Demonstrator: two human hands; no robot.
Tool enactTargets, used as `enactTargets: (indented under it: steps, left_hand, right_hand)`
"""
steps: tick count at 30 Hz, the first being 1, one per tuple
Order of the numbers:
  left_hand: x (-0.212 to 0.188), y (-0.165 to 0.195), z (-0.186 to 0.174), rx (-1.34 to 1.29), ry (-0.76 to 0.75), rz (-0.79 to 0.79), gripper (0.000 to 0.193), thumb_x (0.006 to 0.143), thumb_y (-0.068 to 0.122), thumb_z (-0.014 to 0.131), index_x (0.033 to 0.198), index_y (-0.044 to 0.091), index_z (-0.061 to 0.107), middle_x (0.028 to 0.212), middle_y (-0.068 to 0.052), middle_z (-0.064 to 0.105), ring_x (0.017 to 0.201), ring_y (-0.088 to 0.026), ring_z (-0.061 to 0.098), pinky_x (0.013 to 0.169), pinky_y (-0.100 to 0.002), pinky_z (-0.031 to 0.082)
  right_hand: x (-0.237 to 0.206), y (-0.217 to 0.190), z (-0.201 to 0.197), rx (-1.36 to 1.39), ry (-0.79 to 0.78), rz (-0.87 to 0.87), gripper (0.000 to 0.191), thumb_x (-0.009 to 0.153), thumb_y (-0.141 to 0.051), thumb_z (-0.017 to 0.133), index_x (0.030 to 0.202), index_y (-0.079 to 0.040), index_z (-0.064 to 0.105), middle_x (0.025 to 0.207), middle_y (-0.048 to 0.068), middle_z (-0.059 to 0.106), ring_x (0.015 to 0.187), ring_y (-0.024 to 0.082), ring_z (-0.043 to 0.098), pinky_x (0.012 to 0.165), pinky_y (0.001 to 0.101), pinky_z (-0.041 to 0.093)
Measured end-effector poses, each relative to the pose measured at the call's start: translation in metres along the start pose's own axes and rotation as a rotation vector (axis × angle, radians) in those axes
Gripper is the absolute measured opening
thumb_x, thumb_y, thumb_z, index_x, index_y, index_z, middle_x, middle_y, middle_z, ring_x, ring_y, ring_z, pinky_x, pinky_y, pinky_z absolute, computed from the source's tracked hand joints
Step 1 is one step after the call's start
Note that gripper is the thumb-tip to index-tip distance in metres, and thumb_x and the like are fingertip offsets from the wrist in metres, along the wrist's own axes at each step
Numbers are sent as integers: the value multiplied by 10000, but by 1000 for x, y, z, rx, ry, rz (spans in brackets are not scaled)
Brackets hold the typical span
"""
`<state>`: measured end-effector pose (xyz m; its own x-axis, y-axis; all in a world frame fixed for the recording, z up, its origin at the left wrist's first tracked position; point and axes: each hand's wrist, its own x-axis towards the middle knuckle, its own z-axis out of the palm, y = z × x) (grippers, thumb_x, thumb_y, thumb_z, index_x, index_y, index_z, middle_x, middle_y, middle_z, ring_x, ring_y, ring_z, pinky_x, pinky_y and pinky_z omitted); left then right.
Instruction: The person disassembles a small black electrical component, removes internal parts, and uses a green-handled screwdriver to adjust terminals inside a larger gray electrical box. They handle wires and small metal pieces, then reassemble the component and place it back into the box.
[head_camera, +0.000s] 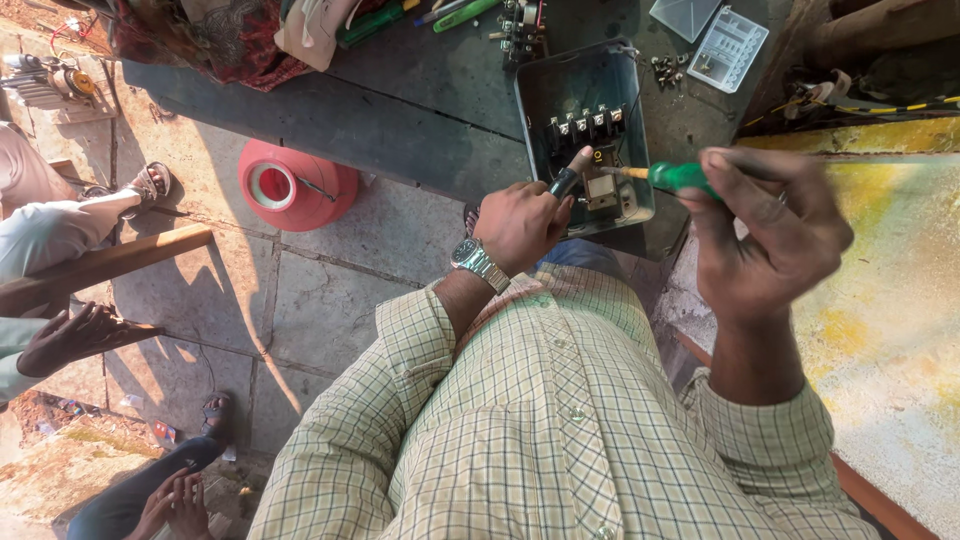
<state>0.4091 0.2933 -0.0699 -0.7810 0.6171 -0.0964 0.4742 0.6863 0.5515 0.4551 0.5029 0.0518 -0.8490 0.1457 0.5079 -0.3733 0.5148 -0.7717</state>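
Note:
An open grey metal switch box (560, 85) lies on a dark bench, with a row of terminals and a small block inside. My left hand (522, 222), a steel watch on its wrist, grips a dark-handled tool (566, 180) at the box's lower edge. My right hand (765, 235) holds a green-handled screwdriver (672, 177) level, its tip pointing left into the box near the small block.
A red round container (295, 185) sits on the stone floor at left. Clear plastic trays (728, 48), loose screws and green tools lie on the dark bench (420, 110). Other people's feet and hands are at the left edge. A yellow-stained wall (890, 300) stands at right.

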Motion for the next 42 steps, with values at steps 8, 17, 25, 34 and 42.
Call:
enactTargets:
  steps: [8,17,25,34,42]
  left_hand:
    - [1,-6,12,19,-29,-11,300,1040,332,541,908,94,669,674,-44,619,637,-221,642,544,-418,532]
    - [-2,-6,11,-48,-16,-11,259,1016,300,575,860,105,645,705,-47,639,648,-242,644,578,-429,527]
    - [-5,-7,9,-116,-51,-27,233,968,276,609,788,135,650,736,-48,665,658,-250,667,585,-430,529]
    - [-6,-6,12,-134,-64,-72,263,970,282,606,773,109,631,727,-70,678,623,-278,668,581,-443,528]
    - [-7,-5,13,-105,-94,-80,247,979,278,609,796,113,625,718,-71,674,609,-266,672,585,-437,537]
  right_hand:
    - [4,-5,-1,-20,-38,-86,196,1032,-46,782,1217,-75,723,1218,168,696,940,191,768,664,246,605]
    - [4,-1,3,-90,-22,-164,215,1014,-66,774,1225,-75,731,1226,94,692,1045,218,759,759,340,638]
    - [5,-3,0,67,-69,-74,204,1050,-43,691,1250,-81,681,1259,134,644,1071,149,711,706,262,628]
    - [-3,5,1,-55,-31,-146,229,1066,-51,749,1292,-88,748,1164,101,653,856,107,669,639,231,578]
    - [7,-7,1,113,-126,-50,229,1121,-9,585,1336,-55,648,1345,183,612,1033,154,725,738,203,604]
